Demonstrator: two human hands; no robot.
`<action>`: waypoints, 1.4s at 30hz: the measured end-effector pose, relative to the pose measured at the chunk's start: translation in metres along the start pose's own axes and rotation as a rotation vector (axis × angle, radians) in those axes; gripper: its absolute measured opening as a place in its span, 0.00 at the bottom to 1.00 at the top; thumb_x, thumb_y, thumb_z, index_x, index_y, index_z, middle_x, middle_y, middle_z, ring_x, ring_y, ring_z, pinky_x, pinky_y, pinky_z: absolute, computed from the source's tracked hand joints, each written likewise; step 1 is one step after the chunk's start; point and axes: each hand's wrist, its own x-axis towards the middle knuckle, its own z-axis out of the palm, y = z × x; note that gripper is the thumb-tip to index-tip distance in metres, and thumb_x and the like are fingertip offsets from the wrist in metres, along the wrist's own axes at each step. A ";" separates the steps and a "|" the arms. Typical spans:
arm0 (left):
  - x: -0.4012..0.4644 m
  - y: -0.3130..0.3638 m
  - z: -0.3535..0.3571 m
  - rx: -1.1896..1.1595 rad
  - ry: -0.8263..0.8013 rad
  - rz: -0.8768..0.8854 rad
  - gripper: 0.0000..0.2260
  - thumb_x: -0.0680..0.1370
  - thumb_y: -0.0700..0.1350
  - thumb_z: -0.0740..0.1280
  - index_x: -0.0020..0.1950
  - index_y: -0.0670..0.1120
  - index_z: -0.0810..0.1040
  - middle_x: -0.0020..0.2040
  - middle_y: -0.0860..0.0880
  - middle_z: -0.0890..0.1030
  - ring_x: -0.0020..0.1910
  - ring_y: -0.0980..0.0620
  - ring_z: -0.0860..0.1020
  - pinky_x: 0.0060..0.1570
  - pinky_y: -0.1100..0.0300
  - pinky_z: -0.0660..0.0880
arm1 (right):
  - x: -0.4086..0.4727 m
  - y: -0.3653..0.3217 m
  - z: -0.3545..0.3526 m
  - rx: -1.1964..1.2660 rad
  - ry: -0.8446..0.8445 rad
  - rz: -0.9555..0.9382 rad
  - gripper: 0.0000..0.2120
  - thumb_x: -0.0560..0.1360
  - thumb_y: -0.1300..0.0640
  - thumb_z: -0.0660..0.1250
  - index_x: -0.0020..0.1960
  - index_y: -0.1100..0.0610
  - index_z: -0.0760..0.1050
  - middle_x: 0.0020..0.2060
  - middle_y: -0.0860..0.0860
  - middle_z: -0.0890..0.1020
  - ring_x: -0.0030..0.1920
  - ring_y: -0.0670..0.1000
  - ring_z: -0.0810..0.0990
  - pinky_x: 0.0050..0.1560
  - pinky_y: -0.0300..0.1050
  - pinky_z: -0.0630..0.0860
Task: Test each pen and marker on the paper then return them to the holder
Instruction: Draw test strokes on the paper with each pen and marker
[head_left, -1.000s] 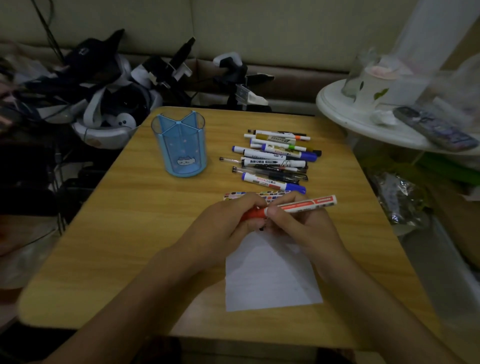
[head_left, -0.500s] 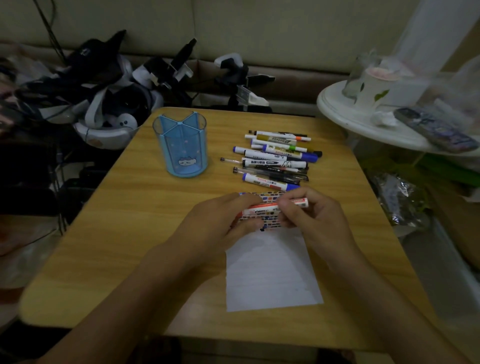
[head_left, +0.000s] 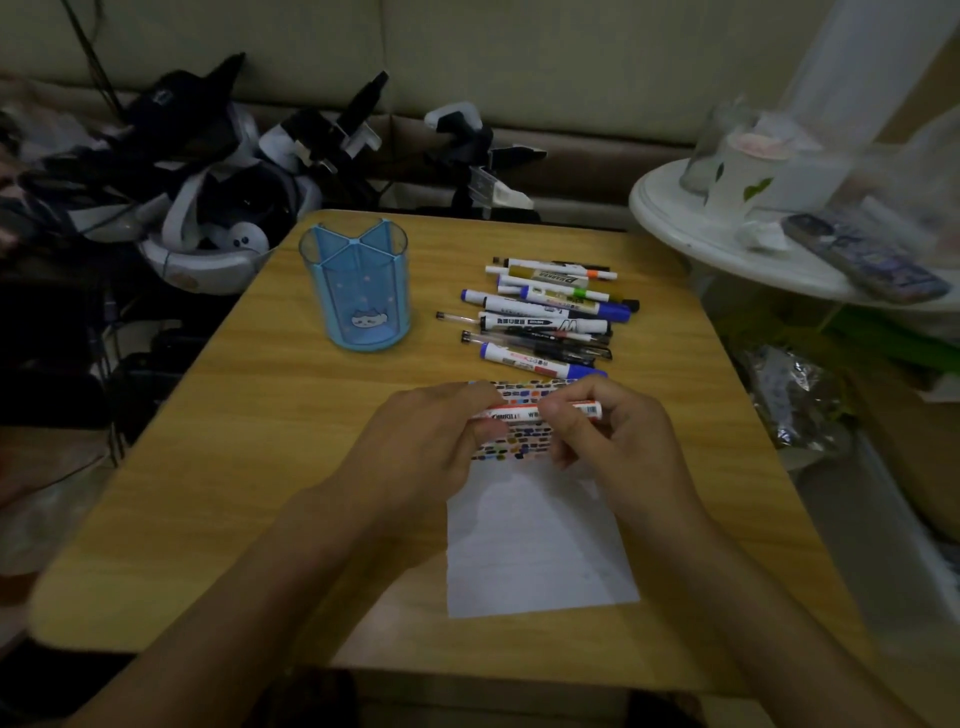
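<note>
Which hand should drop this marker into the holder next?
Left, probably. The left hand also grips the marker, and the holder stands on its side; the right hand would cross over.

Wooden table (head_left: 218, 499), white round side table (head_left: 691, 228), headsets (head_left: 208, 228), perhaps a remote (head_left: 862, 257).

i read "marker" on olive-barrelled marker (head_left: 548, 276) in pile. big "w" on white marker with black print (head_left: 543, 323). marker held in both hands (head_left: 524, 414): partial print, maybe "w" after blurred brand, barcode near right end. rest too blurred.
</note>
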 end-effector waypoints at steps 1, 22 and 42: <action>-0.001 0.000 -0.001 0.003 -0.002 -0.001 0.11 0.82 0.51 0.60 0.62 0.50 0.75 0.55 0.50 0.82 0.46 0.52 0.77 0.42 0.59 0.72 | 0.000 0.000 0.001 -0.001 0.004 0.003 0.11 0.74 0.46 0.68 0.47 0.53 0.82 0.32 0.49 0.83 0.32 0.45 0.82 0.36 0.38 0.78; -0.211 -0.093 -0.165 0.071 -0.010 -0.635 0.12 0.72 0.44 0.76 0.48 0.58 0.79 0.45 0.54 0.78 0.42 0.59 0.76 0.40 0.61 0.70 | -0.049 -0.026 0.108 -0.238 -0.471 -0.369 0.15 0.80 0.49 0.67 0.65 0.39 0.75 0.51 0.33 0.79 0.47 0.41 0.79 0.45 0.37 0.76; -0.294 -0.125 -0.167 0.315 -0.159 -0.830 0.05 0.76 0.47 0.71 0.50 0.52 0.79 0.48 0.56 0.77 0.44 0.61 0.74 0.40 0.68 0.70 | -0.028 -0.068 0.201 -0.374 -0.469 -0.421 0.10 0.80 0.49 0.65 0.61 0.42 0.78 0.48 0.36 0.79 0.42 0.39 0.78 0.43 0.37 0.74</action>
